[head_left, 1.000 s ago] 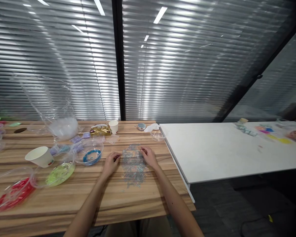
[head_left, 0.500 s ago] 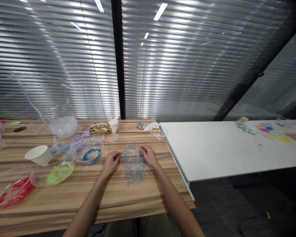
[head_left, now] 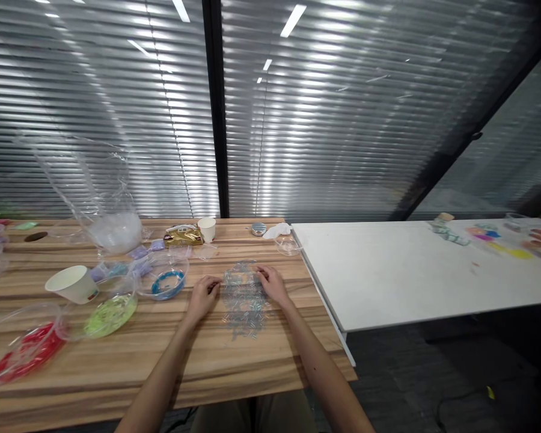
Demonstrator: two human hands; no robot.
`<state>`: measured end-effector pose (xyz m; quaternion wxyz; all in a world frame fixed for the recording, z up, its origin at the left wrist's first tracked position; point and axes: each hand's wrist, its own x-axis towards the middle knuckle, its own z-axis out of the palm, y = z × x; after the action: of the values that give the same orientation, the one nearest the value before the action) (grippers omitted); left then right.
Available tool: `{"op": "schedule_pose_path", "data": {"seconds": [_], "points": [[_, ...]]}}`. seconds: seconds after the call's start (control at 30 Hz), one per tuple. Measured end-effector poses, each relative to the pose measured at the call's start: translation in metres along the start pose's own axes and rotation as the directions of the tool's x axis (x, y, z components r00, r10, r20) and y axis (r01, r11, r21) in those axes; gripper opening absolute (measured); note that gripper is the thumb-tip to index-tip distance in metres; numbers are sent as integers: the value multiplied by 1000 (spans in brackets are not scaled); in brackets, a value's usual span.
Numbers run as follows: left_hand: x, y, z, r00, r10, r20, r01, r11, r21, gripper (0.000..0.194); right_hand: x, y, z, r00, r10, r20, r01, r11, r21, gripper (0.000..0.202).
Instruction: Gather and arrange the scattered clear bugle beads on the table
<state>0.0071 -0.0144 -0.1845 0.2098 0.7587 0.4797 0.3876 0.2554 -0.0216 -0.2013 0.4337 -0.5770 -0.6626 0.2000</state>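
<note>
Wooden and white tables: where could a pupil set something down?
The wooden table is bare between the green pieces and left forearm, and between both forearms, nearer than the clear pieces. The white table's left half is bare. Crowded: the wooden table's left side, around the paper cup and red pieces.

No txt legible on gold pkg or cups.

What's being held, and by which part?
Can't be told. The left hand and right hand flank the pile of small clear pieces, fingers bent together; anything pinched between them is too small to see.
</note>
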Motion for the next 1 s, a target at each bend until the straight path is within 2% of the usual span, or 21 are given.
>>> {"op": "schedule_pose_path", "data": {"seconds": [1.0], "points": [[2,-9,4,1000,18,2,-18,1000,-17,21,2,-3,-1,1000,-15,-5,15,1000,-3,24]]}}
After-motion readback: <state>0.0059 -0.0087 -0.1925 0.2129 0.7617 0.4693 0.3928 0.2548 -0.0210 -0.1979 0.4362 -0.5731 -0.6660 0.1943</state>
